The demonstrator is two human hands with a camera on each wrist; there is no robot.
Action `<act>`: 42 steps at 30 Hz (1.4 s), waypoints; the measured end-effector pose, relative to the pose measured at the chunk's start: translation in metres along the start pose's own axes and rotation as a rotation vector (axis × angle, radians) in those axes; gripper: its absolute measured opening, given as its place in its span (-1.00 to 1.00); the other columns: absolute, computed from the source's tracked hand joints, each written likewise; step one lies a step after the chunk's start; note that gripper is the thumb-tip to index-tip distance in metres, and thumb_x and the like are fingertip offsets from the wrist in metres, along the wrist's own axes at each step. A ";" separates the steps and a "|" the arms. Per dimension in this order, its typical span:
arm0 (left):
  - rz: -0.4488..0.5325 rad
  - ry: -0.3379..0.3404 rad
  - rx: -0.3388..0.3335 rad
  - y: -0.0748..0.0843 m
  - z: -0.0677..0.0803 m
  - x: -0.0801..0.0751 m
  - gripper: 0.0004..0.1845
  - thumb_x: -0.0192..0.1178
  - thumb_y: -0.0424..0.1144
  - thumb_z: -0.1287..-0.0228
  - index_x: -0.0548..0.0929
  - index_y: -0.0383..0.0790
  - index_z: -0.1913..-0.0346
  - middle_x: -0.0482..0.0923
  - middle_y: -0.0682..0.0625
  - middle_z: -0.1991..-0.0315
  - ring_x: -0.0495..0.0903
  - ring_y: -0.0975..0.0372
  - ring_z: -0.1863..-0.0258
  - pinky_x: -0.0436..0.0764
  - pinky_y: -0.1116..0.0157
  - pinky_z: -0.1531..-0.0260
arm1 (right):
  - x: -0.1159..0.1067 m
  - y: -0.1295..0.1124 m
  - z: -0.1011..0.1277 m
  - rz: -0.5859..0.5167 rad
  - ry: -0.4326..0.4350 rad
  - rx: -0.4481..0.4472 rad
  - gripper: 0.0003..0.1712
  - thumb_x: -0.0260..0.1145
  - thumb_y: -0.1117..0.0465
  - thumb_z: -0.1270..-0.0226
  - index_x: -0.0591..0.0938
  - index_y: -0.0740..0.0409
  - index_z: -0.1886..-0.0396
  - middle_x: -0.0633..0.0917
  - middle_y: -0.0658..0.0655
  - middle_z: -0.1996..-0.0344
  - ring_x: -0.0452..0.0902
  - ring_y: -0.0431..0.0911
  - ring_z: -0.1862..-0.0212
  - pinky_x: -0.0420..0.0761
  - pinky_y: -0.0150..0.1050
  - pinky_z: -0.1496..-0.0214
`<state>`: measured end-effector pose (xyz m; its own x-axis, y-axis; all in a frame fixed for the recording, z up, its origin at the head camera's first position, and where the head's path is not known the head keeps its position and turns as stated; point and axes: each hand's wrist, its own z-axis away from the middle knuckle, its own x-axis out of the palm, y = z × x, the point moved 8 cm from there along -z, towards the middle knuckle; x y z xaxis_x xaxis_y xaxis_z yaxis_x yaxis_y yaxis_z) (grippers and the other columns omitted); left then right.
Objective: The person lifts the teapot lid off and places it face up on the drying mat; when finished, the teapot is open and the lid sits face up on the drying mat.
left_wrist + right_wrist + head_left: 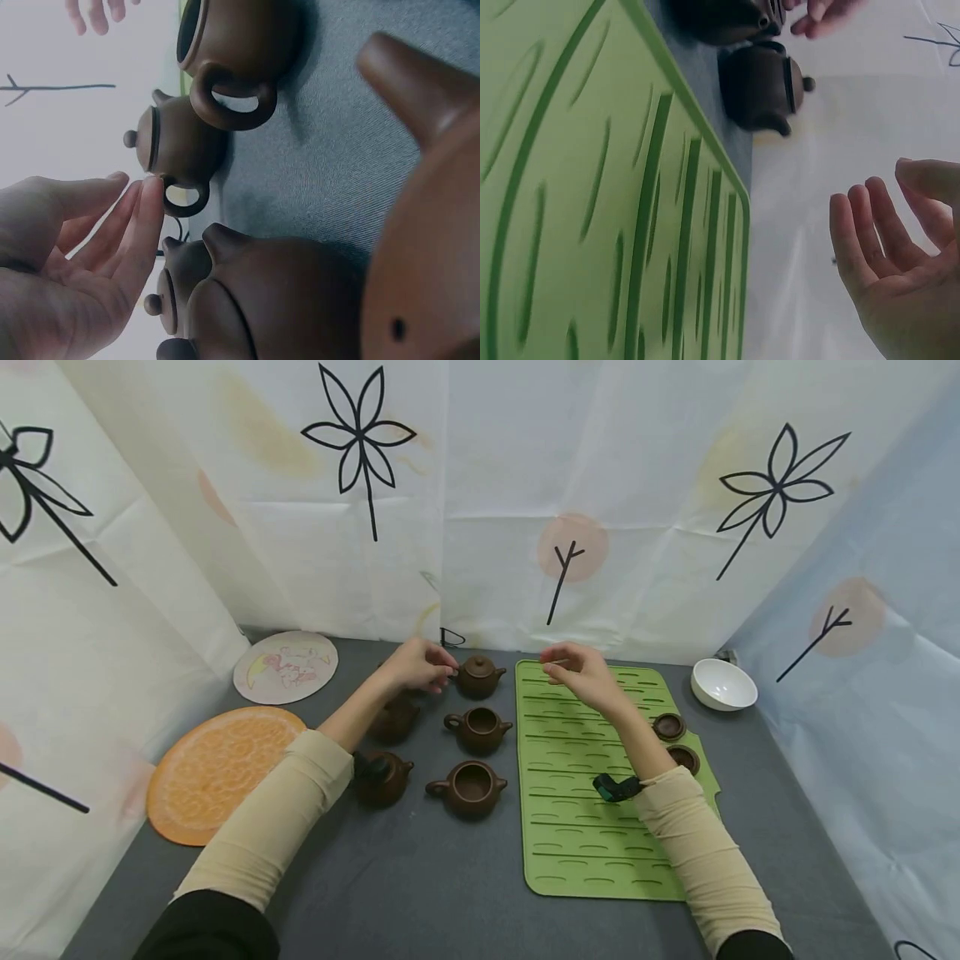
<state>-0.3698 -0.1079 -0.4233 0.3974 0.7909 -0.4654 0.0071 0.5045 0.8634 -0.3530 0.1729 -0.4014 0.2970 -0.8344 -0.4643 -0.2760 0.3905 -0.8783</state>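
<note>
The left hand [420,666] hovers at the far side of the grey bench [420,877], its fingers [142,217] loosely extended and holding nothing, the fingertips just beside the handle of the lidded teapot [479,676] in the far row. The right hand [577,672] floats above the far edge of the green mat [585,852], fingers relaxed and slightly curved, empty as well. Nearer than the lidded teapot stand two open teapots [478,729] [468,787] in a line. To their left are two more teapots, one partly hidden under the left forearm [393,718] and another nearer [382,777]. Two loose lids [669,726] [683,758] lie on the right side of the mat. A white bowl [723,684] sits far right; an orange round mat [213,772] and a pale printed disc [285,667] lie on the left.
</note>
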 end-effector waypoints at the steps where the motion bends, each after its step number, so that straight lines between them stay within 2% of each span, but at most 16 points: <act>1: 0.000 0.000 -0.008 0.000 -0.001 0.000 -0.70 0.18 -0.38 -0.65 0.69 -0.49 -0.26 0.68 -0.44 -0.18 0.77 0.07 0.15 0.86 -0.01 -0.09 | 0.005 -0.001 -0.004 -0.019 -0.011 0.001 -0.62 0.27 0.25 -0.69 0.62 0.31 -0.35 0.67 0.41 -0.30 0.70 0.16 -0.24 0.75 0.19 -0.33; 3: 0.003 0.003 -0.024 -0.001 -0.003 -0.002 -0.69 0.16 -0.40 -0.65 0.67 -0.50 -0.27 0.65 -0.45 -0.23 0.76 0.12 0.16 0.87 0.03 -0.06 | 0.015 -0.001 -0.013 -0.063 -0.030 0.008 -0.61 0.26 0.27 -0.69 0.60 0.34 -0.37 0.64 0.46 -0.32 0.66 0.29 -0.29 0.69 0.30 -0.36; 6: 0.007 0.012 -0.041 -0.003 -0.007 -0.003 -0.69 0.16 -0.40 -0.65 0.66 -0.50 -0.28 0.65 -0.43 -0.24 0.75 0.17 0.20 0.89 0.08 0.01 | 0.028 0.001 -0.024 -0.111 -0.053 0.022 -0.59 0.25 0.29 -0.69 0.58 0.38 -0.39 0.59 0.53 -0.37 0.58 0.43 -0.37 0.65 0.34 -0.39; 9: 0.005 0.023 -0.053 -0.006 -0.012 -0.002 -0.70 0.16 -0.40 -0.65 0.68 -0.45 -0.27 0.67 -0.40 -0.24 0.78 0.14 0.19 0.89 0.10 0.07 | 0.040 0.002 -0.033 -0.142 -0.067 0.047 -0.57 0.25 0.30 -0.69 0.56 0.42 -0.40 0.57 0.54 -0.39 0.54 0.48 -0.40 0.63 0.37 -0.41; 14: -0.003 0.040 -0.079 -0.009 -0.019 -0.001 -0.69 0.16 -0.41 -0.65 0.68 -0.42 -0.29 0.69 -0.37 -0.25 0.85 0.03 0.12 0.89 0.09 0.08 | 0.061 0.005 -0.046 -0.138 -0.080 0.097 -0.52 0.27 0.27 -0.69 0.55 0.41 -0.44 0.59 0.45 -0.41 0.59 0.37 -0.40 0.66 0.33 -0.40; 21: 0.013 0.067 -0.103 -0.015 -0.027 0.002 -0.71 0.17 -0.43 -0.63 0.69 -0.44 -0.26 0.71 -0.39 -0.20 0.87 0.14 0.32 0.90 0.07 0.10 | 0.078 0.009 -0.062 -0.120 -0.034 0.148 -0.54 0.32 0.21 -0.66 0.63 0.34 -0.40 0.67 0.37 -0.35 0.66 0.24 -0.31 0.74 0.28 -0.28; 24: 0.023 0.081 -0.108 -0.016 -0.026 0.003 -0.73 0.18 -0.42 -0.63 0.71 -0.43 -0.23 0.72 -0.38 -0.18 0.89 0.06 0.29 0.89 0.05 0.10 | 0.081 0.010 -0.066 -0.082 -0.013 0.151 -0.60 0.36 0.18 -0.63 0.71 0.28 -0.31 0.72 0.37 -0.26 0.70 0.19 -0.21 0.76 0.28 -0.20; 28: 0.038 0.098 -0.118 -0.019 -0.028 0.001 -0.76 0.20 -0.41 -0.62 0.73 -0.41 -0.19 0.73 -0.38 -0.17 0.88 0.12 0.36 0.88 -0.01 0.04 | 0.085 0.010 -0.069 -0.048 -0.003 0.153 -0.64 0.39 0.16 -0.61 0.76 0.24 -0.24 0.75 0.37 -0.19 0.72 0.17 -0.12 0.73 0.34 -0.19; 31: 0.055 0.104 -0.129 -0.020 -0.029 0.000 -0.78 0.21 -0.41 -0.62 0.75 -0.40 -0.15 0.73 -0.38 -0.17 0.83 0.24 0.45 0.88 -0.02 0.02 | 0.086 0.011 -0.070 -0.035 0.007 0.148 -0.65 0.40 0.17 -0.61 0.77 0.25 -0.22 0.76 0.36 -0.14 0.72 0.18 -0.07 0.71 0.34 -0.16; 35: 0.092 0.100 -0.148 -0.020 -0.028 0.000 -0.78 0.22 -0.41 -0.61 0.76 -0.39 -0.16 0.73 -0.39 -0.18 0.83 0.26 0.45 0.87 -0.02 -0.01 | 0.085 0.011 -0.072 -0.010 0.025 0.130 -0.66 0.40 0.17 -0.60 0.78 0.25 -0.21 0.77 0.35 -0.09 0.71 0.16 0.03 0.74 0.20 -0.01; 39: 0.123 0.095 -0.168 -0.020 -0.025 0.001 -0.76 0.22 -0.40 -0.62 0.75 -0.38 -0.18 0.73 -0.38 -0.18 0.82 0.30 0.47 0.85 -0.02 -0.06 | 0.085 0.009 -0.073 0.029 0.043 0.121 -0.67 0.42 0.16 -0.58 0.80 0.24 -0.17 0.78 0.32 -0.07 0.69 0.11 -0.02 0.68 -0.16 0.13; 42: 0.140 0.094 -0.183 -0.021 -0.024 0.001 -0.75 0.22 -0.39 -0.62 0.75 -0.36 -0.20 0.73 -0.37 -0.18 0.82 0.29 0.45 0.83 -0.03 -0.09 | 0.084 0.008 -0.073 0.052 0.051 0.112 -0.68 0.42 0.16 -0.58 0.80 0.25 -0.16 0.77 0.32 -0.08 0.68 0.15 -0.09 0.57 -0.35 0.19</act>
<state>-0.3919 -0.1097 -0.4467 0.2956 0.8817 -0.3676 -0.2114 0.4357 0.8749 -0.3965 0.0771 -0.4390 0.2374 -0.8295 -0.5055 -0.1850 0.4723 -0.8618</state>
